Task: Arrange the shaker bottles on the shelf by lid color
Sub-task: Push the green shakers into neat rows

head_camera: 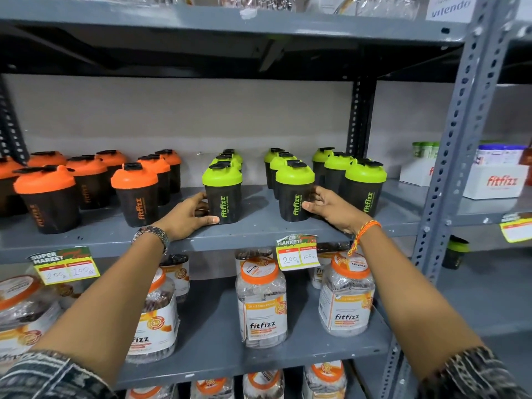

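While each hand grips 1 green-lidded "fitfizz" shaker (pixel 223 194); left hand (pixel 187 216), right hand (pixel 328 207).

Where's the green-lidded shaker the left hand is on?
In the head view, that green-lidded shaker fronts the leftmost green row mid-shelf, right of the orange-lidded shakers, the left hand against its base.

The person is wearing a dark shirt with a pale woven-looking pattern, both sleeves (pixel 43 375) sitting pushed up near the elbows and leaving the forearms bare. The left wrist is carrying a metal-link watch (pixel 154 234). The right wrist is wearing an orange and yellow thread band (pixel 365 228), its loose ends dangling.
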Demonstrator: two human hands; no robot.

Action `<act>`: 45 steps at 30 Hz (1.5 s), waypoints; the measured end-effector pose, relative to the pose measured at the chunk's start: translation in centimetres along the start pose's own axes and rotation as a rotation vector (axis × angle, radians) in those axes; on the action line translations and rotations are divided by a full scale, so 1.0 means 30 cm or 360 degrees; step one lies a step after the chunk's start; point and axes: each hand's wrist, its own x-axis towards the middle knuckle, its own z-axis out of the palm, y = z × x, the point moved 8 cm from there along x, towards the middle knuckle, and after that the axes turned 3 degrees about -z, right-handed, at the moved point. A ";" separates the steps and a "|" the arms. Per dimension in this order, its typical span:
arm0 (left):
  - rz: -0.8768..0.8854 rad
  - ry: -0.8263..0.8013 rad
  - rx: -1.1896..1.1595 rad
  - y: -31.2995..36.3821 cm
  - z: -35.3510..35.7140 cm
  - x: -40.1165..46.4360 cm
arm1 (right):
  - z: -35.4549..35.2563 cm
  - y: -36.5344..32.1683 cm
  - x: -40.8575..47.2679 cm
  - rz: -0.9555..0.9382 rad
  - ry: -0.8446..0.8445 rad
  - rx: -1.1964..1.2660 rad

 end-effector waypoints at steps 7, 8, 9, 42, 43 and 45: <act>-0.0011 0.0018 0.0015 -0.001 -0.008 -0.002 | 0.011 -0.018 -0.009 -0.0024 0.0054 0.0010; -0.0013 0.0018 0.0016 -0.002 -0.009 -0.002 | 0.010 -0.018 -0.009 -0.0026 0.0055 0.0012; -0.0009 0.0012 0.0012 0.003 -0.008 -0.002 | 0.008 -0.016 -0.010 -0.0027 0.0056 0.0015; -0.0209 -0.0085 -0.0020 -0.009 -0.017 -0.042 | -0.014 -0.016 -0.037 0.0104 0.0259 -0.0243; -0.0239 -0.0082 0.0004 -0.006 -0.024 -0.056 | -0.016 -0.044 -0.057 0.0106 0.0359 -0.0457; -0.0293 -0.0053 0.0116 -0.010 -0.059 -0.099 | -0.007 -0.105 -0.097 0.0054 0.0610 -0.0854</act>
